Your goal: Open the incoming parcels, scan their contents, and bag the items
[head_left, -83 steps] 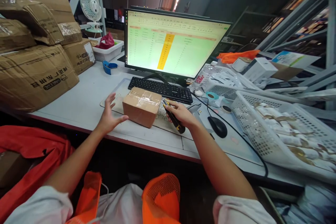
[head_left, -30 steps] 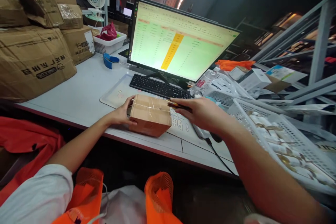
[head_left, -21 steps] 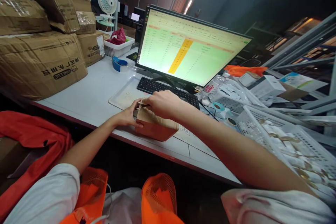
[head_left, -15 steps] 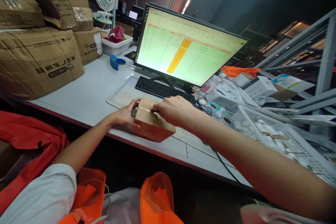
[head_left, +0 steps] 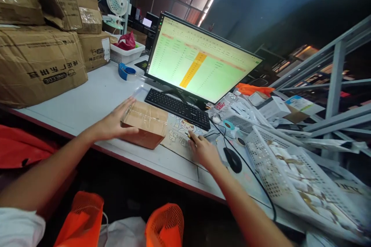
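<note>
A small brown cardboard box (head_left: 147, 120) with clear tape along its top lies near the table's front edge. My left hand (head_left: 114, 121) straddles the box's left end, the thumb along the near side and the fingers at the far edge. Right of the box, just above the printed desk mat (head_left: 178, 147), is my right hand (head_left: 203, 148). Its fingers are closed on a small thin tool (head_left: 189, 135) with a dark and yellowish end; most of the tool is hidden in the hand.
Behind the box stand a keyboard (head_left: 176, 109) and a monitor (head_left: 199, 61). A mouse (head_left: 232, 159) and its cable lie to the right, beside a white basket (head_left: 265, 166). Large cartons (head_left: 43, 61) are stacked on the left; a blue tape dispenser (head_left: 126, 71) sits near them.
My right hand has left the top of the box and moved right with the small tool. The box has turned and sits further left, my left hand still at its left end.
</note>
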Tool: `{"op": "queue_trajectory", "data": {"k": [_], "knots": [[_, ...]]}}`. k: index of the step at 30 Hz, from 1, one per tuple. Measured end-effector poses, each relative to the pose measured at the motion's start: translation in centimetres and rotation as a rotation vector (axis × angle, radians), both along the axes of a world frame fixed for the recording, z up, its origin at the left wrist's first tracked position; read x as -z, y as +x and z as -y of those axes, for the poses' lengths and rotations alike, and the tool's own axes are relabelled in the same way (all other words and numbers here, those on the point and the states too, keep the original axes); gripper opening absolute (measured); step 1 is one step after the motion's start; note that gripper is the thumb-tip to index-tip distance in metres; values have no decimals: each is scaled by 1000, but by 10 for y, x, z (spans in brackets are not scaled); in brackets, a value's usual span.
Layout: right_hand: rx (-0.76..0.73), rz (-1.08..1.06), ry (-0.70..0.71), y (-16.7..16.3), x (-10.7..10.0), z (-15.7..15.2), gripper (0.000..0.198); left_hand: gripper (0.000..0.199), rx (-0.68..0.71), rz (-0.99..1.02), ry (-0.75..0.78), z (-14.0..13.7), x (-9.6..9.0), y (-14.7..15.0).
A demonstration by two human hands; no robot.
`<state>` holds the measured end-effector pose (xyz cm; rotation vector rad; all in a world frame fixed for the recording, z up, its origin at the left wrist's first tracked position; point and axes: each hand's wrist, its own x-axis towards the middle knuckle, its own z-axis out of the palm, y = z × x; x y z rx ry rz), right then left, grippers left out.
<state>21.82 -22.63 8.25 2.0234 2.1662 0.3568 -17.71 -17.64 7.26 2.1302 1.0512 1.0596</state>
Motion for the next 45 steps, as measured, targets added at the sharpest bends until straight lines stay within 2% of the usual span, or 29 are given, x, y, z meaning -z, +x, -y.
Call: {"op": "queue_trajectory", "data": {"k": [3, 5, 7, 9, 12, 14, 16, 18, 20, 24, 26, 28, 30, 32, 35, 37, 40, 42, 45], "knots": [[0, -65, 49, -12, 35, -9, 48, 75, -181, -121, 307, 31, -2, 38], [-40, -135, 48, -23, 36, -16, 46, 59, -280, -152, 419, 36, 9, 58], [-128, -294, 106, -34, 20, -24, 44, 48, -356, -129, 498, 31, 25, 68], [-274, -514, 197, -46, -6, -35, 43, 43, -381, -106, 546, 23, 36, 68], [-512, -738, 223, -77, -44, -52, 39, 43, -360, -126, 547, 16, 39, 63], [-605, -698, 126, -104, -58, -60, 41, 41, -343, -146, 560, 16, 35, 60], [-630, -514, 26, -129, -65, -63, 45, 38, -336, -157, 595, 18, 31, 60], [-618, -308, -16, -146, -69, -65, 39, 38, -340, -173, 619, 20, 29, 60], [-580, -219, -9, -150, -75, -71, 31, 37, -349, -190, 647, 22, 28, 62], [-401, -383, 35, -136, -82, -109, 36, 34, -348, -194, 718, 29, 26, 63], [-307, -476, -57, -130, -76, -133, 39, 34, -337, -211, 683, 33, 22, 62], [-271, -528, -215, -129, -63, -151, 38, 36, -295, -262, 605, 37, 13, 59], [-289, -559, -325, -130, -51, -160, 36, 39, -213, -360, 510, 37, -2, 54], [-310, -587, -365, -130, -43, -163, 39, 40, -112, -490, 402, 32, -23, 50], [-294, -637, -390, -127, -38, -164, 46, 39, 5, -683, 245, 11, -60, 50], [-274, -672, -398, -125, -38, -164, 48, 48, 68, -804, 134, -7, -84, 54], [-230, -717, -395, -125, -36, -165, 53, 52, 142, -914, 7, -17, -105, 65], [-206, -738, -386, -125, -35, -165, 56, 42, 74, -910, 70, -1, -103, 73], [-197, -757, -370, -125, -33, -164, 56, 18, -182, -879, 345, 50, -71, 82]]}}
